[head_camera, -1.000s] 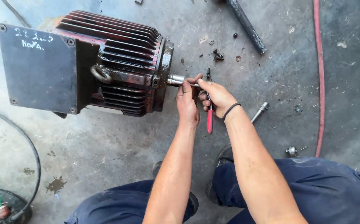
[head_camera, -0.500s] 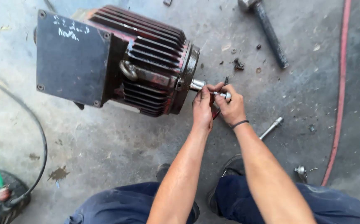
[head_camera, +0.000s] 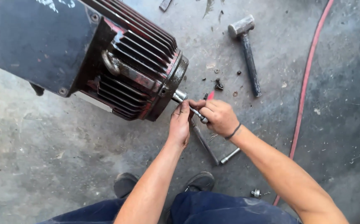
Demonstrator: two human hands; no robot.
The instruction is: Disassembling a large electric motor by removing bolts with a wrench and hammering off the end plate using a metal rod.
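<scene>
At motor shaft (head_camera: 180,96), hands (head_camera: 180,124) clasped.

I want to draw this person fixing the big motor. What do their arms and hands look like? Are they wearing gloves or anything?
No gloves: the left hand and right hand are both bare. No sleeves show either, so the forearms are uncovered right to the picture's edge. The only thing worn is a thin dark band around the right wrist. No rings or watch show.

no packages, labels, signs or screens in view
</scene>
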